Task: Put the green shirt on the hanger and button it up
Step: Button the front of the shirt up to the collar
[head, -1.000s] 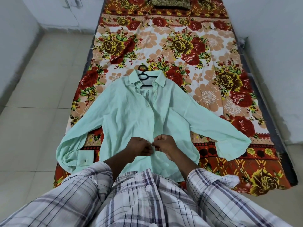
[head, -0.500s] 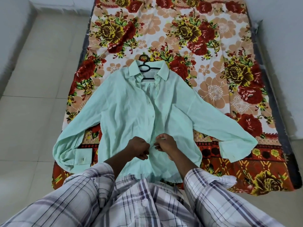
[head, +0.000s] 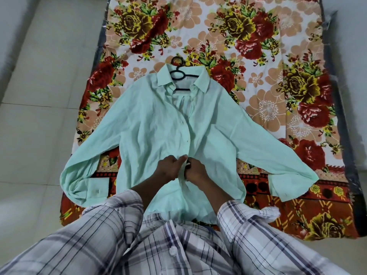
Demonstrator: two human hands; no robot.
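The pale green shirt lies flat on the flowered mattress, front up, sleeves spread to both sides. A black hanger sits inside the collar, its hook poking out above. Two buttons show along the placket above my hands. My left hand and my right hand meet at the shirt's front opening, low on the placket. Each pinches one edge of the cloth, fingertips touching. The button between them is hidden by my fingers.
The mattress with its red and yellow flowered sheet lies on a pale tiled floor. A wall runs along the right side. My checked sleeves fill the bottom of the view.
My hands have crept a little up the placket, still pinching both edges. The camera has leaned forward, so the shirt and mattress appear closer and lower.
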